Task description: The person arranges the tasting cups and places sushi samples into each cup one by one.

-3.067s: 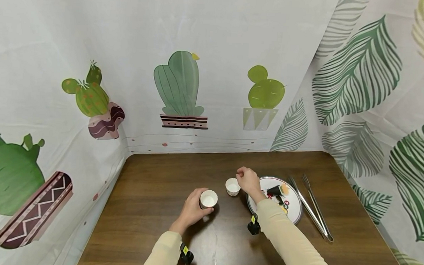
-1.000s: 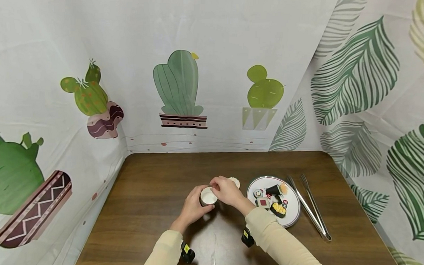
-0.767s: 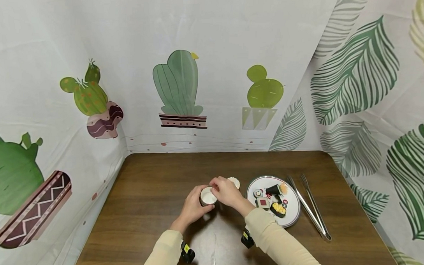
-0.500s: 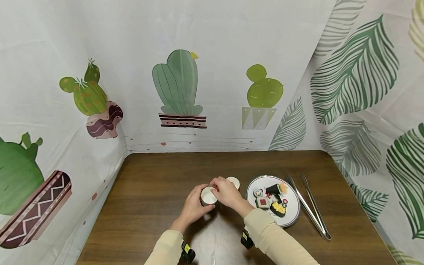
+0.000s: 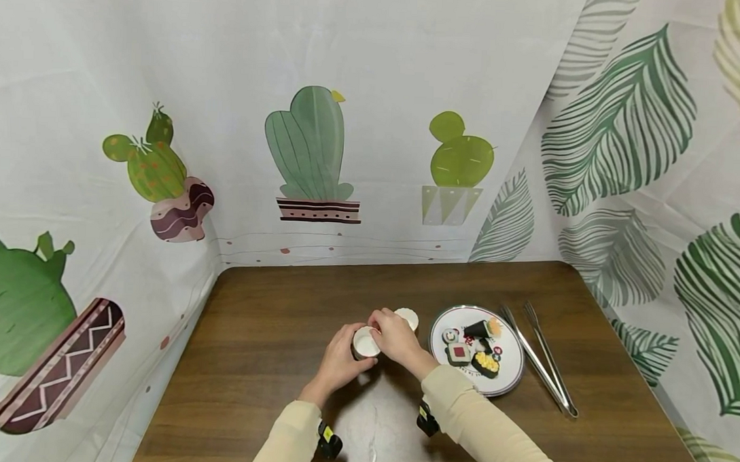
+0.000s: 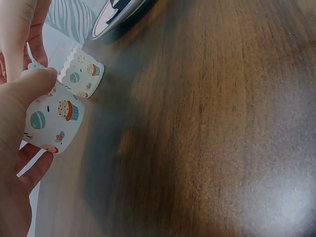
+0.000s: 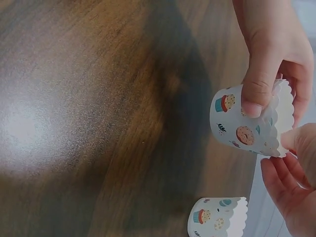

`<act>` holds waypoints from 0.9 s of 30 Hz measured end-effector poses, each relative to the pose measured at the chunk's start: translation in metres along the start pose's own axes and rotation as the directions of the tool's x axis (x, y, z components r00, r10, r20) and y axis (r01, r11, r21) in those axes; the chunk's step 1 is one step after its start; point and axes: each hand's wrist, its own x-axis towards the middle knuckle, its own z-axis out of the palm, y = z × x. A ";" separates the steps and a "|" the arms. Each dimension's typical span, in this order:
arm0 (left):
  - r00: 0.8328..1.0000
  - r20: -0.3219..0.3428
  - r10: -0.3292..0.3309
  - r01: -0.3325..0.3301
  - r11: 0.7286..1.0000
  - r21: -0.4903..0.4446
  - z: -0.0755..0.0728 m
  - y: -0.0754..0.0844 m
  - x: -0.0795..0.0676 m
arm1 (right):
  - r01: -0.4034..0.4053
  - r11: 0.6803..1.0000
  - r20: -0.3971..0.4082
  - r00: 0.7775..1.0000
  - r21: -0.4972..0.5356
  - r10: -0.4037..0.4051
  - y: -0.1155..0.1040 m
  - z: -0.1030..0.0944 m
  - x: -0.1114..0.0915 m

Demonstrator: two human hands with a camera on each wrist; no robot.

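Cup [image 6: 61,121], white with printed pastries and a scalloped rim, is clamped between both hands, mouth up. Main risk, in my judgement: the thin-looking wall could crease or the rim tear, caused by the two hands squeezing or pulling against each other; a sudden release on one side could tip it. The left hand [image 5: 338,359] is closed around the body, thumb flat on the near wall and fingers on the far side, spread only as wide as the cup. The right hand [image 5: 397,335] pinches the rim, thumb at the inner edge and fingertips just outside, with almost no gap. Whether another cup is nested inside cannot be told, nor whether the base touches the table [image 5: 269,316]. Just beyond the right hand stands a second cup [image 7: 211,217] of like print, upright and near the held one but apart; a knock from the knuckles could shift it. Further right, a round plate [image 5: 513,362] bears several pieces of sushi [image 5: 486,365]. Tongs [image 5: 539,364] lie beside the plate on its right, arms parted. Behind the table hangs a cloth [image 5: 388,48] printed with cactuses.
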 end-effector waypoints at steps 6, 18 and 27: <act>1.000 0.005 -0.005 0.005 1.000 0.000 0.000 0.002 0.000 | 0.016 1.000 -0.046 0.999 0.002 -0.016 0.001 0.003 -0.001; 1.000 -0.007 -0.003 0.003 1.000 0.001 0.002 0.001 -0.001 | 0.051 0.999 -0.060 0.997 -0.008 -0.051 0.003 0.003 -0.002; 1.000 -0.011 -0.002 0.002 1.000 -0.002 0.003 -0.001 -0.001 | 0.054 0.999 -0.096 0.994 0.003 -0.054 0.001 0.001 -0.001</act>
